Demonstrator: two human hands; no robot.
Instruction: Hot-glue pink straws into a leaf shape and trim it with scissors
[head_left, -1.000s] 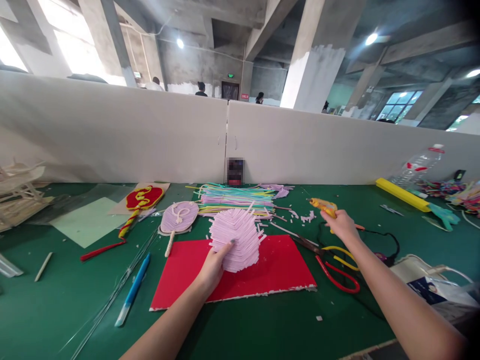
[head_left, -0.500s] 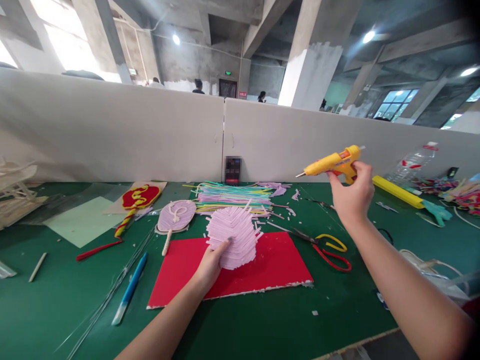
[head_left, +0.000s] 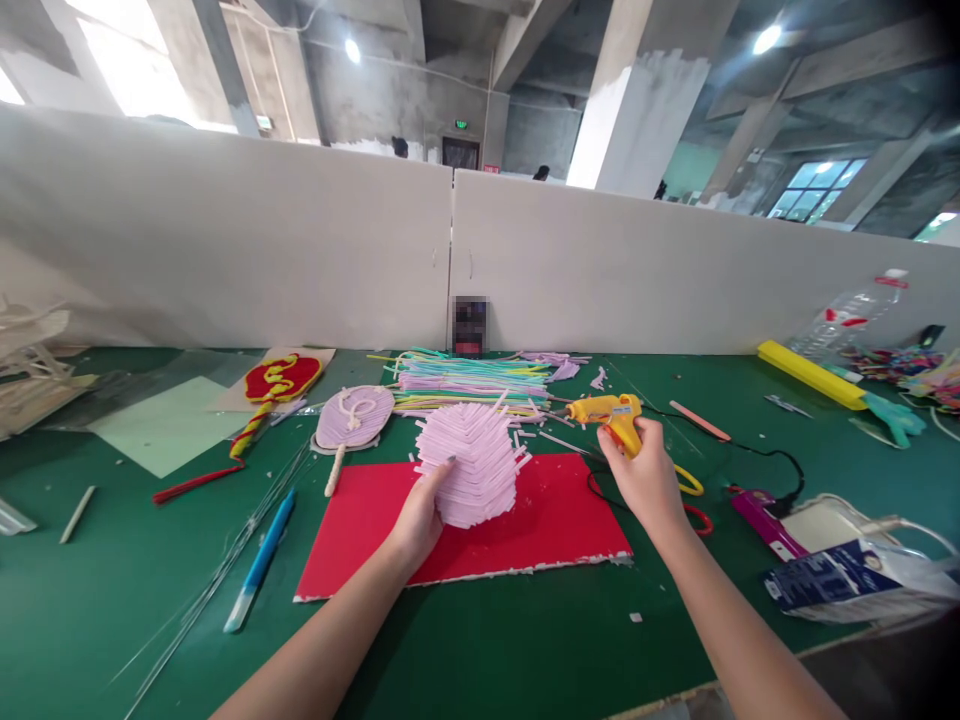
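Observation:
A lilac leaf-shaped panel of ribbed strips (head_left: 480,465) is pinched along its lower left edge by my left hand (head_left: 421,512), thumb on top. It is held over a red board (head_left: 555,515), with loose strip ends poking from its right side. My right hand (head_left: 649,475) grips the handle of a yellow hot glue gun (head_left: 606,410). The gun's nozzle points left, just right of the panel and apart from it. Scissors with yellow and red handles (head_left: 690,482) lie partly hidden behind my right hand.
Behind the board lies a bundle of pastel strips (head_left: 472,380). To the left are a lilac fan (head_left: 352,418), a red-and-yellow fan (head_left: 281,385), a blue pen (head_left: 262,560) and thin wires. A purple power strip (head_left: 765,522), its cord and a plastic bottle (head_left: 855,315) stand right.
My right hand has brought the glue gun left and down, closer to the panel. My left hand keeps its hold on the panel. The view has shifted slightly.

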